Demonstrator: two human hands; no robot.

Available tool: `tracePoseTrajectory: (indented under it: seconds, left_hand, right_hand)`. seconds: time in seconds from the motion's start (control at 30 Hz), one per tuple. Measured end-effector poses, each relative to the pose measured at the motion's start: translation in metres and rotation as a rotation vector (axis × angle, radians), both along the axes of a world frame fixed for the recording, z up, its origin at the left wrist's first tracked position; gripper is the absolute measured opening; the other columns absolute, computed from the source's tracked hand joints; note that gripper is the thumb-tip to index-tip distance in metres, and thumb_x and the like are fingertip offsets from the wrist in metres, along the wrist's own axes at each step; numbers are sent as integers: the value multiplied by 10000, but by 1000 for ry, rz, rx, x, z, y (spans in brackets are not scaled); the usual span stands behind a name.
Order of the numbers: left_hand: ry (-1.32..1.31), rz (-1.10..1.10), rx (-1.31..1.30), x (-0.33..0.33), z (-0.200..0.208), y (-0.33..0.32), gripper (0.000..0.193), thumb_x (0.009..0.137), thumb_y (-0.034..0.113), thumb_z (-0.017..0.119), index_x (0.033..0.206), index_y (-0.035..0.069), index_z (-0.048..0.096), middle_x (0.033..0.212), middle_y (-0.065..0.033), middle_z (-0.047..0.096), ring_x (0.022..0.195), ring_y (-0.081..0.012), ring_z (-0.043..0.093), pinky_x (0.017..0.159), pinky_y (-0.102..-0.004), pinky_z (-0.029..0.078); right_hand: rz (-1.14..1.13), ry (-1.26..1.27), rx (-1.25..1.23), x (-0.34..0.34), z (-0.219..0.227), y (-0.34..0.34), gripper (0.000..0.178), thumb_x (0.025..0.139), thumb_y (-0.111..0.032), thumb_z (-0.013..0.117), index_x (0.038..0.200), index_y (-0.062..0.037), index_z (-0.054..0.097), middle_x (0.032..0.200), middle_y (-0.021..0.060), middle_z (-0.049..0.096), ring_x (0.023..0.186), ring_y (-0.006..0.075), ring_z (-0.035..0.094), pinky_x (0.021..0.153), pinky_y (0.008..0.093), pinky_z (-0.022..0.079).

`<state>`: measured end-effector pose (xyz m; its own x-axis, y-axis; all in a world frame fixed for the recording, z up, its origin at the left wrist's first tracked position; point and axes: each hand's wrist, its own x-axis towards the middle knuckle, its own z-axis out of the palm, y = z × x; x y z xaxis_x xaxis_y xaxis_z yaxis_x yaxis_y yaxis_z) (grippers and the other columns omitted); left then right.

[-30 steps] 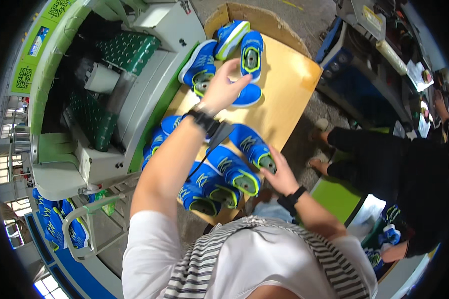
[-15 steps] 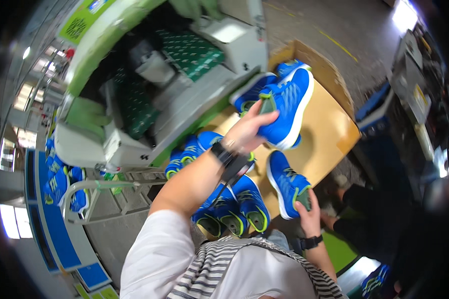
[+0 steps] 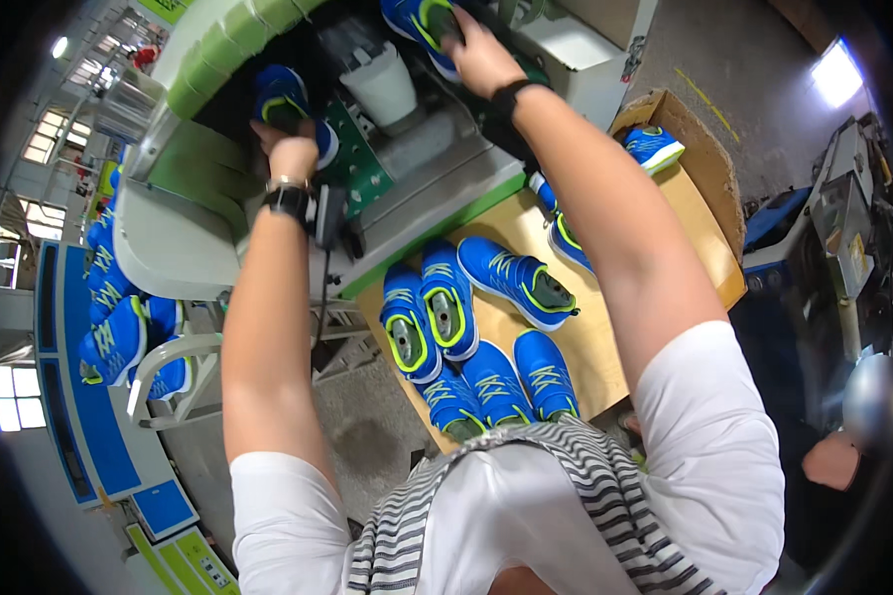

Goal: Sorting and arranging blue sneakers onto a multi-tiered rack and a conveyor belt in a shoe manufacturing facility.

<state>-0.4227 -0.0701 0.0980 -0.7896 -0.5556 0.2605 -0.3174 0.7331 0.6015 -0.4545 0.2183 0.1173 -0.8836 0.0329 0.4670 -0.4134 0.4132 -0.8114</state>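
Note:
My left hand grips a blue shoe with lime trim inside the dark opening of a green and white machine. My right hand holds a second blue and lime shoe at the top of the same machine, near a white cup-shaped part. Both arms reach up and away from my body. Below them, several more blue shoes lie on a wooden table.
A cardboard box wall with a blue shoe in it borders the table's far right. A rack with several blue shoes stands at the left. Grey machinery sits at the right, and another person's hand shows at lower right.
Both hands rose from the table to the machine. The right hand carried its shoe up to the machine top; the left hand left the table and now holds a shoe inside the opening.

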Motion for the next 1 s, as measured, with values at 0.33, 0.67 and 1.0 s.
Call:
tracePoseTrajectory:
  seconds: [0.33, 0.67, 1.0]
  left_hand:
    - [219, -699, 40, 164, -4, 56, 633, 874, 229, 713, 1443, 124, 456, 1538, -203, 259, 1444, -355, 266, 1169, -413, 256]
    - [-230, -959, 266, 289, -35, 105, 470, 882, 194, 699, 1327, 123, 565, 1540, -187, 267, 1411, -362, 333, 1144, -445, 301]
    - [-361, -979, 347, 320, -52, 129, 424, 885, 190, 698, 1287, 110, 588, 1483, -205, 349, 1353, -375, 406, 1095, -423, 375]
  right_hand:
    - [108, -416, 399, 179, -124, 156, 658, 788, -316, 807, 1316, -34, 535, 1271, 190, 605, 1172, 329, 595, 974, 404, 476]
    - [-171, -381, 403, 408, -139, 194, 593, 654, 59, 748, 1209, -55, 573, 1252, 174, 559, 1220, 402, 518, 1044, 452, 426]
    - [-461, -538, -25, 499, -196, 147, 703, 940, -271, 662, 1484, 20, 326, 1493, 264, 391, 1401, 379, 375, 1155, 411, 308]
